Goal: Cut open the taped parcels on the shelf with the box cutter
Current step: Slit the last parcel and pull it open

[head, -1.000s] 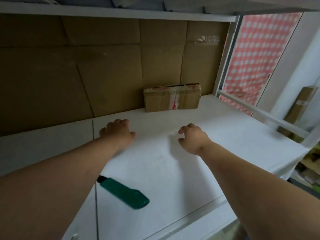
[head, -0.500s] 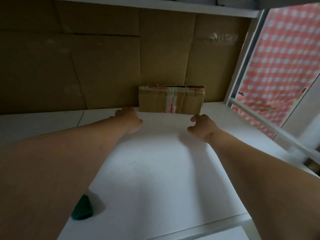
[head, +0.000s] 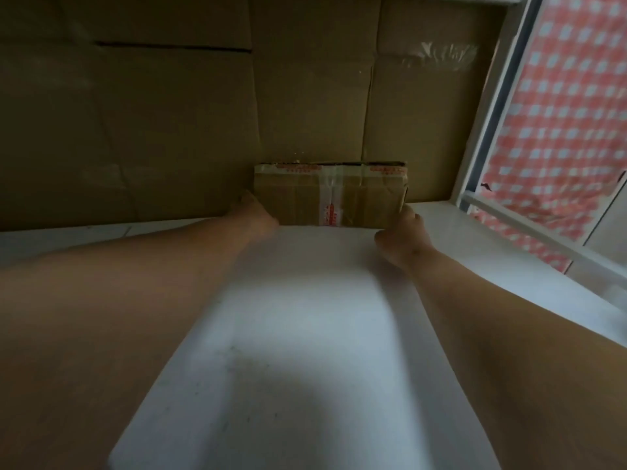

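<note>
A brown cardboard parcel (head: 330, 198), sealed with clear tape printed in red, stands at the back of the white shelf (head: 305, 334) against a cardboard backing. My left hand (head: 252, 213) reaches the parcel's left end and touches it; its fingertips are hard to make out. My right hand (head: 403, 232) is at the parcel's lower right corner, fingers touching the edge and thumb held apart on the shelf. The box cutter is out of view.
Flattened cardboard sheets (head: 169, 113) line the back wall. A white shelf post and rail (head: 488, 130) run along the right side, with red-and-white checked cloth (head: 559, 113) behind them. Both forearms lie over the shelf surface.
Both hands moved forward across the shelf to the parcel's two ends. The view moved closer, and the green box cutter near the front edge dropped out of sight.
</note>
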